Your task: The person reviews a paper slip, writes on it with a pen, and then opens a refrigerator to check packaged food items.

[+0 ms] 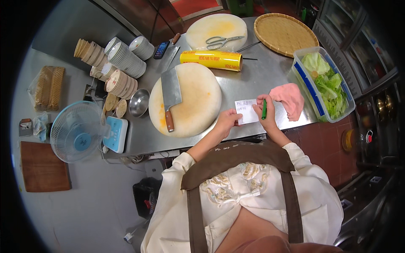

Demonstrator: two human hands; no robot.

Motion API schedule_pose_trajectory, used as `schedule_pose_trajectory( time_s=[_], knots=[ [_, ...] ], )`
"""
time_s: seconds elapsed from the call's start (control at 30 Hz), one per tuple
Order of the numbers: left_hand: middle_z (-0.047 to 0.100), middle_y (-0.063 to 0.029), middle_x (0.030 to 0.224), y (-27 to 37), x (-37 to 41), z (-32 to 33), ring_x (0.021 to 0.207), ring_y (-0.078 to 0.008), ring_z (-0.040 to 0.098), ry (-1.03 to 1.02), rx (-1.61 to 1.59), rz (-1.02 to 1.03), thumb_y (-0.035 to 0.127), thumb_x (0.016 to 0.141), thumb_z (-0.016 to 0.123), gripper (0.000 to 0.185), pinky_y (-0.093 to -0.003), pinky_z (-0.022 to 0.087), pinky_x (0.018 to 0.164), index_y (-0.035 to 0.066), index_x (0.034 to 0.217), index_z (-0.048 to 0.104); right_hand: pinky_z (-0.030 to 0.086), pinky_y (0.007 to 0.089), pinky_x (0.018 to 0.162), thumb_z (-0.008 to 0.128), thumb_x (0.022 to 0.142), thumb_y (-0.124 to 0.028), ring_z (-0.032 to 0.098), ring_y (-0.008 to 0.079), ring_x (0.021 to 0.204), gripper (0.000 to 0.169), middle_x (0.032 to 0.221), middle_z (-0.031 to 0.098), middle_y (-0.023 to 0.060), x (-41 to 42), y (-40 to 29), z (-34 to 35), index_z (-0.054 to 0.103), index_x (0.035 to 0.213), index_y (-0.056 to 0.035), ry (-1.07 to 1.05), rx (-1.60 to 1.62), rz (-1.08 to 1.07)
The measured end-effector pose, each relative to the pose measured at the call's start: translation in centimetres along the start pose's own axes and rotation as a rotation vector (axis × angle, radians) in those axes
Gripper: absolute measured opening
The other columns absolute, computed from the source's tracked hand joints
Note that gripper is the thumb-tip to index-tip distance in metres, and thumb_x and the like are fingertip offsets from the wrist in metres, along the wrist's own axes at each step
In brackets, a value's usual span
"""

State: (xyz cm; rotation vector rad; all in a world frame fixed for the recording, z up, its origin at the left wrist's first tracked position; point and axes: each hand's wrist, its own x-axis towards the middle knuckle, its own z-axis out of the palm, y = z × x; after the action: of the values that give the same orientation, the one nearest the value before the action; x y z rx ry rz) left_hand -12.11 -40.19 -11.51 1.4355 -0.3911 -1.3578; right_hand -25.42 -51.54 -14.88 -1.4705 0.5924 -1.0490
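Observation:
A small white paper slip [247, 117] bearing handwriting is held over the steel worktable [235, 87]. My left hand [228, 120] pinches its lower left edge between thumb and fingers. At the slip's right side, my right hand [267, 115] grips a green pen [264, 109], its fingers also against the paper. A pink cloth [290, 99] lies crumpled just right of my right hand. Left of my hands, a cleaver [171, 90] with a wooden handle rests on a thick round cutting board [199, 101].
A yellow cling-wrap roll [210, 60], scissors [223, 41] on a second round board [215, 25], and a woven bamboo tray [284, 33] lie behind. Lettuce fills a plastic container [327, 85] at right. Stacked bowls [126, 60], a steel bowl [139, 102] and a fan [82, 134] stand left.

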Motion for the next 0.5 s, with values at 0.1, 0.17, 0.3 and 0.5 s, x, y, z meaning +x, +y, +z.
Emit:
schedule_pose_trajectory(
  time_s=[0.1, 0.17, 0.3, 0.5],
  knots=[
    [0.062, -0.0098, 0.082, -0.9, 0.6, -0.2, 0.067, -0.0189, 0.060, 0.020, -0.034, -0.020, 0.007, 0.085, 0.059, 0.008, -0.0318, 0.052, 0.064, 0.000, 0.087, 0.056, 0.046, 0.0227, 0.065, 0.062, 0.076, 0.004, 0.053, 0.0088, 0.069, 0.033, 0.084, 0.054, 0.0047, -0.3, 0.6, -0.3, 0.046, 0.103, -0.0029, -0.007, -0.057, 0.043],
    [0.062, -0.0093, 0.080, -1.5, 1.2, -0.5, 0.066, -0.0187, 0.060, 0.011, -0.029, -0.028, 0.007, 0.085, 0.059, 0.008, -0.0316, 0.052, 0.064, 0.001, 0.085, 0.056, 0.046, 0.0235, 0.066, 0.063, 0.075, 0.004, 0.054, 0.0094, 0.070, 0.033, 0.083, 0.054, 0.0042, -0.4, 1.2, -0.4, 0.046, 0.103, -0.0034, -0.007, -0.092, 0.066],
    [0.062, -0.0087, 0.077, -1.4, 1.0, -0.2, 0.065, -0.0182, 0.060, 0.009, -0.038, -0.039, 0.007, 0.084, 0.060, 0.007, -0.0313, 0.052, 0.063, 0.001, 0.083, 0.056, 0.047, 0.0243, 0.067, 0.064, 0.075, 0.004, 0.054, 0.0106, 0.072, 0.034, 0.082, 0.055, 0.0035, -0.4, 1.6, -0.5, 0.046, 0.103, -0.0041, -0.004, -0.129, 0.065],
    [0.061, -0.0094, 0.078, -1.7, 1.0, -0.3, 0.063, -0.0182, 0.059, 0.046, -0.029, -0.040, 0.008, 0.083, 0.061, 0.009, -0.0305, 0.052, 0.062, 0.002, 0.084, 0.055, 0.047, 0.0246, 0.068, 0.064, 0.075, 0.004, 0.054, 0.0111, 0.072, 0.034, 0.080, 0.054, 0.0031, -0.4, 2.3, -0.2, 0.046, 0.102, -0.0042, -0.004, -0.107, 0.053]
  ],
)
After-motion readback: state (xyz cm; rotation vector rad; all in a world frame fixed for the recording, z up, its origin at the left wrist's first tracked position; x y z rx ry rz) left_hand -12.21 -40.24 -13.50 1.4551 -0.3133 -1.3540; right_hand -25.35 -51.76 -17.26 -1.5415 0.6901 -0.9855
